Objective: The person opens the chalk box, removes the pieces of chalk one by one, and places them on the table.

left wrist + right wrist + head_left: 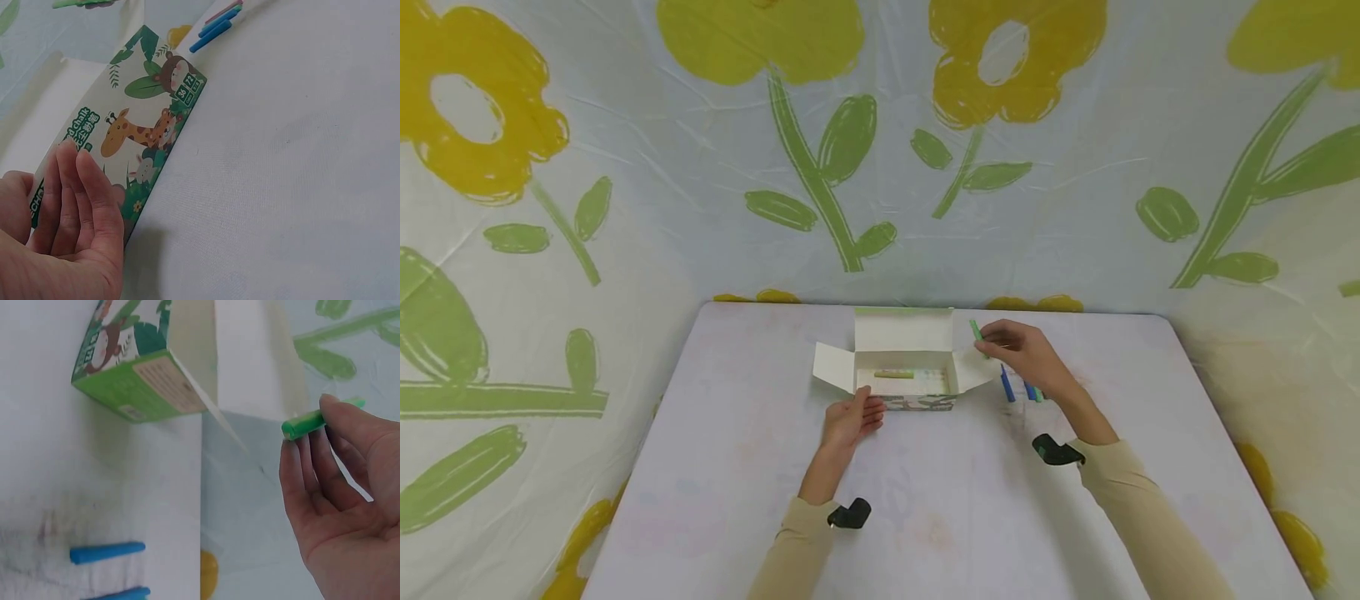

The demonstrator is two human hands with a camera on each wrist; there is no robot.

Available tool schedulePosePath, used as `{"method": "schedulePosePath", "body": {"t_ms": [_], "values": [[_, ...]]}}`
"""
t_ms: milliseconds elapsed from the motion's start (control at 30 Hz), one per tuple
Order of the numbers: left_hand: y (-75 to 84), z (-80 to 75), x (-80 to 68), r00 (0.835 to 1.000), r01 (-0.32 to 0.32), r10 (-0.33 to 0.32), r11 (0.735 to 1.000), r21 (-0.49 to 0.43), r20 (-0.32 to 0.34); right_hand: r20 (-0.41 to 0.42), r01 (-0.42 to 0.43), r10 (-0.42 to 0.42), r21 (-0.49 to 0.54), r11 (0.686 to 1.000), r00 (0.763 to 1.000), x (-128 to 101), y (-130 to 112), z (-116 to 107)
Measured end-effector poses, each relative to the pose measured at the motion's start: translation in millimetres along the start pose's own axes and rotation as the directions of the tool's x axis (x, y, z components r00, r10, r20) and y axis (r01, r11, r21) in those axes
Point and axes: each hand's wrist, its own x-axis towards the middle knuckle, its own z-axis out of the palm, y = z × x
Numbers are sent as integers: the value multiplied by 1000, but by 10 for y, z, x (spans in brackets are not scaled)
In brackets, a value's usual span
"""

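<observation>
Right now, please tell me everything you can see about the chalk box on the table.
The chalk box looks like thin cardboard, white inside, its front printed with a giraffe and green jungle leaves. It lies on the white table with lid and side flaps open; one yellow-green stick lies inside. The left hand rests straight fingers against its front. The right hand holds a green chalk beside its right flap.

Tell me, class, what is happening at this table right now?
A person sits at a white table with an open chalk box in front of them. The left hand rests flat against the box's printed front. The right hand pinches a green chalk stick beside the box's right flap. One yellow-green stick lies inside, and blue sticks lie on the table to the right.
</observation>
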Motion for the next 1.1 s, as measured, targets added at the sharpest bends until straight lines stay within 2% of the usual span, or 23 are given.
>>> {"method": "schedulePosePath", "body": {"t_ms": [267, 600, 833, 1100], "values": [[-20, -8, 21, 1000, 4, -4, 1000, 1, 4, -48, -56, 57, 20, 998, 997, -171, 131, -216], [-15, -1, 14, 1000, -1, 1, 1000, 6, -8, -95, -141, 137, -34, 989, 986, -395, 384, -376], [-22, -8, 24, 1000, 0, 0, 1000, 8, -9, -101, -224, 219, -38, 974, 971, -579, 608, -351], [-24, -18, 37, 1000, 4, -4, 1000, 9, -7, -42, -295, 294, -18, 955, 955, -747, 844, -218]]}}
